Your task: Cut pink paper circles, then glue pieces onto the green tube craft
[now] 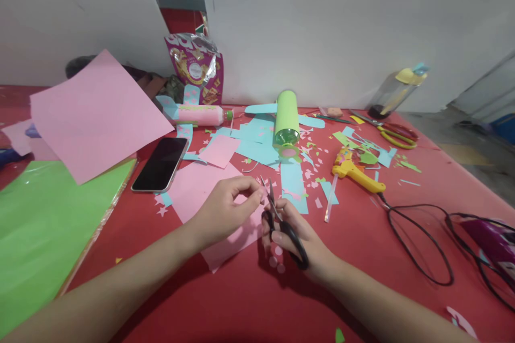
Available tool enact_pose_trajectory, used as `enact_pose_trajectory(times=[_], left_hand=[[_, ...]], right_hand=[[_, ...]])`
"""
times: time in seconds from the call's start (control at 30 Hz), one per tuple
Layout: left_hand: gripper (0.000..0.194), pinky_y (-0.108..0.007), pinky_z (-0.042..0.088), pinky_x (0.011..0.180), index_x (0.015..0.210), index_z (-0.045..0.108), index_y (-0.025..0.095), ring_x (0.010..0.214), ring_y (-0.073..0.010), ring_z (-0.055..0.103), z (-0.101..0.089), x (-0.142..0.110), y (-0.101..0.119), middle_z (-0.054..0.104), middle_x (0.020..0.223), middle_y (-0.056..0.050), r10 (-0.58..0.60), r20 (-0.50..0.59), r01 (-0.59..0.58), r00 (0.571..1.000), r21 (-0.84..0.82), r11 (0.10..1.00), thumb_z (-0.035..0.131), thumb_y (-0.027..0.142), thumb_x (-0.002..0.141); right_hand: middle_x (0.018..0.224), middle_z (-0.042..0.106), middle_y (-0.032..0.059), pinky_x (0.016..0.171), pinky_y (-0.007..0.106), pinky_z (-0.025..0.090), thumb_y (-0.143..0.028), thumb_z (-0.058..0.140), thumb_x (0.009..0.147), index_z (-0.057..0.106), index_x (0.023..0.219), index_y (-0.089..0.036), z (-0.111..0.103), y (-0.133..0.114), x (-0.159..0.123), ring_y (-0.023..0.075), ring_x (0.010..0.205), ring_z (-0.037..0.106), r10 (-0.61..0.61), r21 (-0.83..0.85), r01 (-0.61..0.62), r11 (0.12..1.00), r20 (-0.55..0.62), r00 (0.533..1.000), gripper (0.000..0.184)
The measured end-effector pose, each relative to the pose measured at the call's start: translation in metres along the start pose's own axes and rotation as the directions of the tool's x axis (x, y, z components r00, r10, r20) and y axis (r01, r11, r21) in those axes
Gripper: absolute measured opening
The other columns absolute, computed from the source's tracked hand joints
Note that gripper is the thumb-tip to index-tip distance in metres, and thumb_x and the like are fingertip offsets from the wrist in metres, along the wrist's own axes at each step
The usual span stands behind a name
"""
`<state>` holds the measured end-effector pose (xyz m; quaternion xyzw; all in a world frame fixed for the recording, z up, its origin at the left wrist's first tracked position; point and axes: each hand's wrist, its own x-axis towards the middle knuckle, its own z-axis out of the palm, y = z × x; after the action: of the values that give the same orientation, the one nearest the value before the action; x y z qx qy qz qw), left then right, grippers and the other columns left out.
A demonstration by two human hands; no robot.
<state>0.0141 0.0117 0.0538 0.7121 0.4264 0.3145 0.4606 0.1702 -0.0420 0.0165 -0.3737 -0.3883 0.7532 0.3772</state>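
My right hand (301, 230) grips black-handled scissors (293, 244), their slightly parted blades pointing up and away from me. Close to the blade tips, my left hand (227, 206) is closed in a pinch on a tiny pink paper piece (263, 198), mostly hidden by the fingers. Below both hands lies a large pink paper sheet (191, 187). Several small pale pink paper circles (273, 261) rest on the red table just under the scissors.
A phone (161, 165) and a green paper pack (60, 236) lie left. Behind are a pink-wrapped bottle (199, 115), a green-wrapped bottle (287, 112) and a snack bag (197, 67). A yellow glue gun (358, 174) with a trailing cord, more scissors (386, 131) and paper scraps are right.
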Motion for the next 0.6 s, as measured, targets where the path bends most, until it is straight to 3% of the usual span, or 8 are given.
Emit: enact_pose_trajectory(times=[0.6], left_hand=[[0.022, -0.022, 0.042, 0.061, 0.060, 0.049, 0.016, 0.061, -0.0098, 0.050, 0.014, -0.007, 0.001, 0.056, 0.063, 0.001, -0.032, -0.105, 0.028, 0.994, -0.036, 0.999, 0.043, 0.022, 0.080]], right_hand=[[0.063, 0.050, -0.0081, 0.033, 0.014, 0.033, -0.045, 0.065, 0.069, 0.038, 0.093, -0.025, 0.001, 0.001, 0.000, 0.0055, 0.042, 0.049, -0.008, -0.005, 0.008, 1.000, -0.013, 1.000, 0.041]])
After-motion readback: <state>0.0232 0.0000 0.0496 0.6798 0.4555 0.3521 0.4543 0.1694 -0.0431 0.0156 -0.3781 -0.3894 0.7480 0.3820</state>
